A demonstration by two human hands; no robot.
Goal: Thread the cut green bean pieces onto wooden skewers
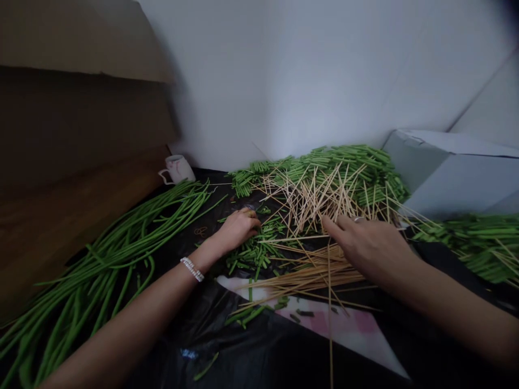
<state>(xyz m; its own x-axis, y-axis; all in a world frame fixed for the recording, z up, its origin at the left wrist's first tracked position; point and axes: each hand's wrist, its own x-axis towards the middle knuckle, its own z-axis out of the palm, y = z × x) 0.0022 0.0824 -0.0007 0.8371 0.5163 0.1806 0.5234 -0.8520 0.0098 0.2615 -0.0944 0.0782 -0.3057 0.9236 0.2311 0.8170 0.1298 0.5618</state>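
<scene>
My left hand [240, 229], with a beaded bracelet [192, 269] at the wrist, has its fingers curled down at the edge of a pile of short cut green stems [259, 249]. What its fingertips hold, if anything, is hidden. My right hand [365, 246], wearing a ring, has thumb and forefinger together at the end of a thin wooden stick [300, 238] that points left over the cut stems. Below it lies a bundle of loose sticks [312, 273]. Behind, a heap of skewered green stems [348, 156] has its sticks [312, 200] pointing forward.
Long uncut green stems [133, 232] lie at the left. A white mug [179, 169] stands behind them beside a cardboard box [81, 108]. At the right are a pale box [462, 173] and more skewered stems [482, 237]. Black plastic [194, 329] covers the surface.
</scene>
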